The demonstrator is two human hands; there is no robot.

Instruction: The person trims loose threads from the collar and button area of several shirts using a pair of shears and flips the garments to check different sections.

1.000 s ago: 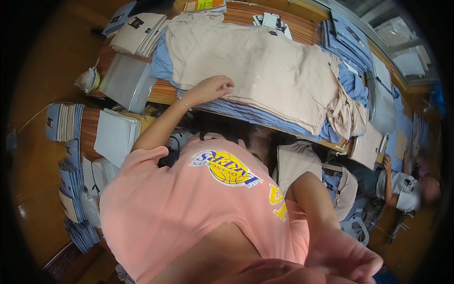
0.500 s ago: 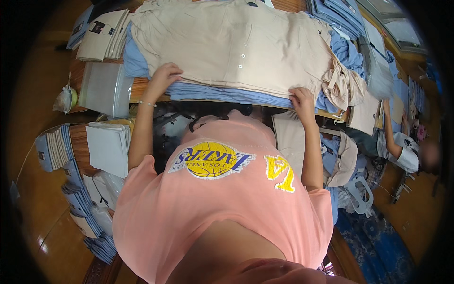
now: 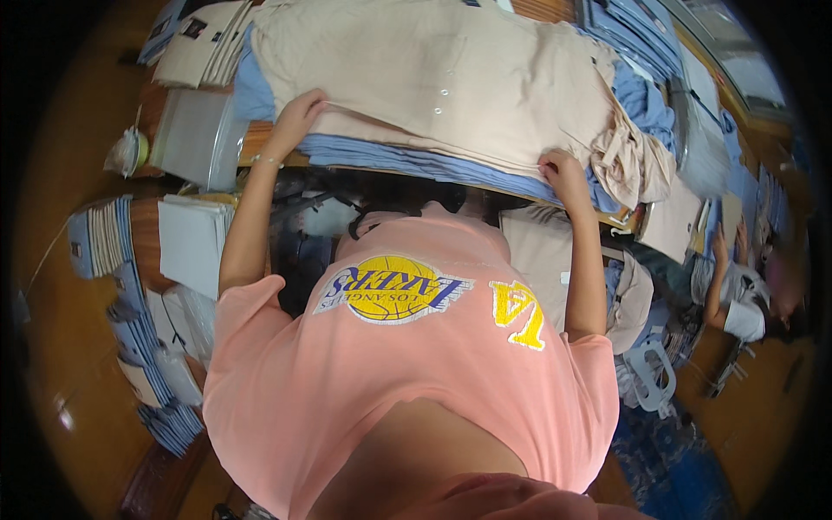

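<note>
A beige buttoned shirt (image 3: 390, 69) lies spread over the table in front of me, its hem toward me. My left hand (image 3: 301, 119) is closed on the left part of that hem, holding it raised a little above the layers below. At the hem's right part, my right hand (image 3: 565, 173) pinches the fabric. Folded blue garments (image 3: 390, 162) lie under the shirt along the near table edge. Bunched beige fabric (image 3: 637, 169) rests at the shirt's right side. The fingertips of both hands are partly hidden.
Clear plastic bags (image 3: 195, 139) and folded beige shirts (image 3: 204, 48) sit at the left. White sheets (image 3: 191, 243) are stacked lower left. Folded blue shirts (image 3: 628, 39) stand at the far right. Another person (image 3: 732, 286) works off to the right.
My left hand has moved away from me and lifted the hem's left part, opening a gap above the lower layer. My right hand has shifted slightly right and now pinches the hem.
</note>
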